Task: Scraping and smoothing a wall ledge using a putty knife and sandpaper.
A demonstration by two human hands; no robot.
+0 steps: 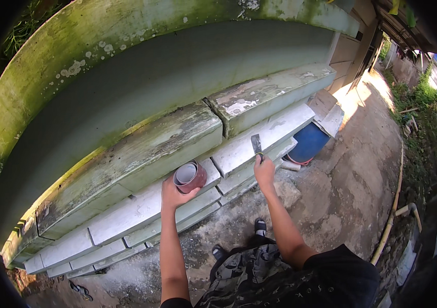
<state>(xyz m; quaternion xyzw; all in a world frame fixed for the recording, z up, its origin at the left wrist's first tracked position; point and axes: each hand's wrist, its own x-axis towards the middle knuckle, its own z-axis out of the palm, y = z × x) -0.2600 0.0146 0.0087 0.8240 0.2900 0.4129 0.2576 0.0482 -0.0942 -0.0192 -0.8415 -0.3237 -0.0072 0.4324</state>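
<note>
My left hand [173,194] is wrapped round a reddish-brown roll of sandpaper [196,179], with its pale inner side and hollow middle facing up. Just under the roll runs a whitish ledge [141,208] of the green wall. My right hand [264,173] grips a scraper [256,144] by its handle, the flat grey blade pointing away from me. The blade is over the right stretch of the white ledge [239,154]; whether it touches cannot be made out.
Above the white ledge juts a weathered green ledge [177,136] with peeling paint. A mossy curved wall top [126,38] rises behind. To the right stands a blue barrel [308,143] beside cardboard [326,105]. A bamboo pole [390,226] lies along the concrete path [347,190].
</note>
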